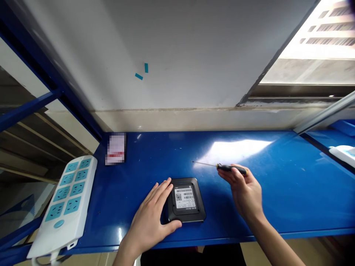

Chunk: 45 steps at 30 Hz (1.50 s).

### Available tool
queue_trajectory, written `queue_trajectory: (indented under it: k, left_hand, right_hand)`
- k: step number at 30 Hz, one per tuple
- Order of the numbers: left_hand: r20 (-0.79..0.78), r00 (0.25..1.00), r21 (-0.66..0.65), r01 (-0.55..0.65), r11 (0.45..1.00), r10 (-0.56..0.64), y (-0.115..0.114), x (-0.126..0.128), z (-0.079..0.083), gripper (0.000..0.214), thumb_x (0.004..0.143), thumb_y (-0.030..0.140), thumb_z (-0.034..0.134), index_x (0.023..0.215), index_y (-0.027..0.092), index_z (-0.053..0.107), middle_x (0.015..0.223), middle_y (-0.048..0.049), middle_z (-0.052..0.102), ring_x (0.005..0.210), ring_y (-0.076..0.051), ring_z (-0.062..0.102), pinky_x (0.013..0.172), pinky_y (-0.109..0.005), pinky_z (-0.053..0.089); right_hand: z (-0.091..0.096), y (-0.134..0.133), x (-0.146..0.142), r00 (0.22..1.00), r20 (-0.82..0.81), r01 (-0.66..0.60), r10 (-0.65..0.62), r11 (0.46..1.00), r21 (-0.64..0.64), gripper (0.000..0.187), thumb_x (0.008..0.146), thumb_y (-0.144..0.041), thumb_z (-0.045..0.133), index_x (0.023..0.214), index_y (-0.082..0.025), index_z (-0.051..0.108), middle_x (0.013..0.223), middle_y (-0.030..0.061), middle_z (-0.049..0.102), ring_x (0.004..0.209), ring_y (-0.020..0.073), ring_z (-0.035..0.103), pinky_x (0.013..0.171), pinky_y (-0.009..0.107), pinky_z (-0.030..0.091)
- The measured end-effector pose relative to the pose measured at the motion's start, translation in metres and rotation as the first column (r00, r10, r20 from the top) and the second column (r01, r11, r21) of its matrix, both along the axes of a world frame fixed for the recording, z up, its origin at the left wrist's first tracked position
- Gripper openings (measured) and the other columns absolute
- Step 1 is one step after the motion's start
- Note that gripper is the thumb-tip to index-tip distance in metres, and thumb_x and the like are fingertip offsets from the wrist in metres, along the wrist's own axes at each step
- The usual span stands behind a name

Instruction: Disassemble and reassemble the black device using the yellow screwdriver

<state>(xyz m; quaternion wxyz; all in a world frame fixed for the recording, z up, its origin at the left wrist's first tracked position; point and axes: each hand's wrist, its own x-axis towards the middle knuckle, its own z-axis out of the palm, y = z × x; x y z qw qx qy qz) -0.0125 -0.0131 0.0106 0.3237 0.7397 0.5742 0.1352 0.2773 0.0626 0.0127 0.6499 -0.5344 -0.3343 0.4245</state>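
A small black square device [186, 200] lies near the front edge of the blue table [291, 184], with a white label carrying a QR code on top. My left hand [152, 218] rests against the device's left side, fingers stretched along it and thumb at its front edge. Right of the device, my right hand [244, 186] is closed round the black handle of a thin screwdriver [222, 166]. The metal shaft points left, just above the table surface behind the device.
A white power strip [66, 201] with teal sockets lies at the table's left end, overhanging the front edge. A small blurred card [115, 148] sits at the back left. A white object [344, 153] lies at the far right. A grey wall stands behind.
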Motion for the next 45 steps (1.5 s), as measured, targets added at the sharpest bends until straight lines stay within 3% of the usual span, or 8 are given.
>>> queue_trajectory:
  k: [6,11,16,25,37,45]
  left_hand:
    - [-0.013,1.0,0.005,0.007,1.0,-0.006,-0.001,-0.001,-0.004,0.087,0.088,0.05,0.071,0.16,0.04,0.023,0.169,0.0037,0.024,0.156,-0.035,0.018,0.12,-0.059,0.035]
    - [-0.029,1.0,-0.005,0.006,1.0,-0.006,-0.002,-0.001,-0.004,0.087,0.09,0.052,0.07,0.16,0.041,0.019,0.17,0.005,0.021,0.156,-0.034,0.016,0.12,-0.06,0.034]
    - [-0.031,1.0,-0.008,-0.004,1.0,0.003,-0.003,-0.002,-0.004,0.087,0.09,0.054,0.069,0.16,0.043,0.019,0.17,0.006,0.021,0.156,-0.035,0.018,0.119,-0.06,0.035]
    - [-0.019,1.0,0.015,-0.002,1.0,0.002,-0.002,-0.001,-0.003,0.085,0.091,0.05,0.068,0.16,0.04,0.021,0.17,0.0031,0.023,0.155,-0.036,0.02,0.119,-0.059,0.036]
    - [-0.027,1.0,0.005,-0.009,1.0,0.009,-0.002,0.0,-0.001,0.083,0.091,0.05,0.068,0.16,0.039,0.022,0.17,0.003,0.023,0.155,-0.036,0.019,0.119,-0.06,0.035]
    - [-0.024,1.0,0.031,-0.006,1.0,0.007,-0.003,0.0,-0.004,0.083,0.091,0.049,0.069,0.159,0.039,0.023,0.169,0.0021,0.025,0.155,-0.037,0.02,0.119,-0.06,0.035]
  right_hand:
    - [0.003,-0.068,0.027,0.996,-0.086,-0.03,0.013,0.98,-0.197,0.041,0.074,-0.045,0.086,0.1,-0.019,0.068,0.082,0.0097,0.081,0.072,0.0246,0.08,0.07,0.031,0.067]
    - [-0.006,-0.095,0.033,0.991,-0.134,-0.035,0.0,0.964,-0.264,0.042,0.073,-0.046,0.086,0.1,-0.02,0.068,0.086,0.0097,0.081,0.077,0.0248,0.079,0.073,0.032,0.067]
    - [-0.013,-0.101,0.033,0.996,-0.064,-0.075,0.061,0.966,-0.248,0.04,0.079,-0.048,0.081,0.104,-0.021,0.067,0.092,0.0095,0.08,0.084,0.0253,0.079,0.076,0.031,0.066]
    - [-0.01,-0.113,0.035,0.95,0.286,-0.081,0.125,0.984,-0.161,0.031,0.082,-0.046,0.076,0.102,-0.025,0.066,0.095,0.0091,0.08,0.083,0.0302,0.079,0.078,0.041,0.067]
    - [-0.016,-0.114,0.037,0.957,0.271,-0.063,0.105,0.985,-0.159,0.03,0.085,-0.046,0.073,0.105,-0.025,0.065,0.098,0.0088,0.079,0.089,0.03,0.079,0.082,0.039,0.067]
    - [-0.009,-0.114,0.032,0.941,0.321,-0.038,0.108,0.976,-0.216,0.038,0.08,-0.053,0.075,0.103,-0.025,0.065,0.094,0.0083,0.081,0.081,0.0304,0.08,0.079,0.038,0.067]
